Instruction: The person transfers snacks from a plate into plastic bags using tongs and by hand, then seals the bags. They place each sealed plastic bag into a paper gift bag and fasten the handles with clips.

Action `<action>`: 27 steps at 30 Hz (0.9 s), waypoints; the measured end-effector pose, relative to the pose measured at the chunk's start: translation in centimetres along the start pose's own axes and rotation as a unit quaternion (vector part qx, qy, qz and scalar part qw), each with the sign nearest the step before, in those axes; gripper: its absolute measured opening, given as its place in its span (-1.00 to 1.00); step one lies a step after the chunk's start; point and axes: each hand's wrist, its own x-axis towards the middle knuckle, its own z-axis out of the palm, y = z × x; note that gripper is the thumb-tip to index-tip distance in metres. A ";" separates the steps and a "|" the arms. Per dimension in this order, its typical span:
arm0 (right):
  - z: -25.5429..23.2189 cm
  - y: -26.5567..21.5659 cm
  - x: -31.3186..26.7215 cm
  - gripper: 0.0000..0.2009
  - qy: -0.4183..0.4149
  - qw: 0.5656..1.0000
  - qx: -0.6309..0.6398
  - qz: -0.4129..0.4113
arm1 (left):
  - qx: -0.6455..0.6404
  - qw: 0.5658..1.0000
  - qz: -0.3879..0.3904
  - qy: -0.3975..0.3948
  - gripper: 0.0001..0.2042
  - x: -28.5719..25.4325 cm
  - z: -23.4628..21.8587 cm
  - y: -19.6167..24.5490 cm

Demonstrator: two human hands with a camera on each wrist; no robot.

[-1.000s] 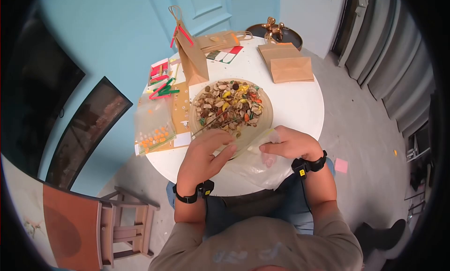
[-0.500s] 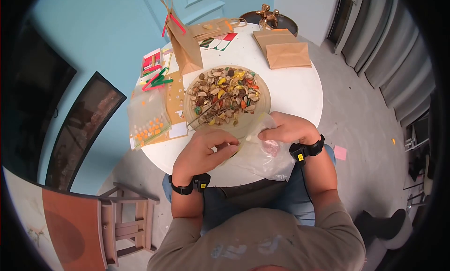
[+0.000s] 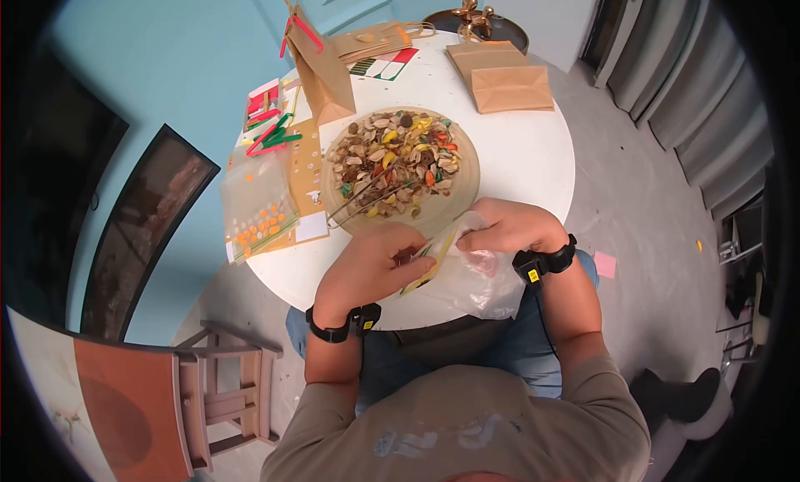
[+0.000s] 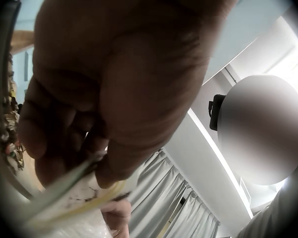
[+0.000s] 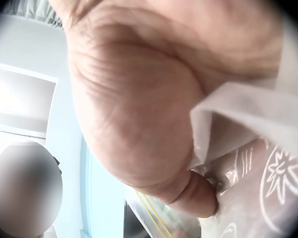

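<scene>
A clear plastic bag (image 3: 471, 284) with a yellow-edged opening hangs between both hands at the near edge of the table. The left hand (image 3: 371, 268) pinches the bag's left edge between thumb and fingers; in the left wrist view that hand (image 4: 114, 94) holds the rim with its yellow line. On the bag's right side the right hand (image 3: 518, 232) grips the plastic, its thumb pressed on the film. White printed lines show on the bag (image 5: 283, 183) in the right wrist view. Beyond the hands lies a round tray (image 3: 468, 169) of mixed dried petals and pods, with metal tongs (image 3: 367, 200) on it.
Left on the white table (image 3: 533, 165) are a bag with orange pieces (image 3: 265, 224), red and green clips (image 3: 275, 138) and a standing paper bag (image 3: 327, 86). More paper bags (image 3: 512, 89) lie at the back right. A wooden chair (image 3: 229, 394) stands at lower left.
The head view has shifted, so the table sits higher in it. The left hand has closed on the bag's edge, and the bag's yellow-lined opening now shows between the hands.
</scene>
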 end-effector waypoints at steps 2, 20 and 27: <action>-0.3 -2.5 -0.3 -0.67 -0.022 0.997 -0.036 0.067 | 0.125 0.992 -0.001 -0.024 -0.87 0.2 0.2 -0.4; 8.1 -4.3 -0.8 -0.75 0.392 0.836 -0.372 -0.094 | -0.138 0.974 -0.146 0.110 -0.84 0.7 3.9 0.7; 6.3 -3.9 -1.8 -0.81 0.482 0.754 -0.445 -0.035 | 0.049 0.986 -0.088 0.132 -0.77 0.8 3.7 0.0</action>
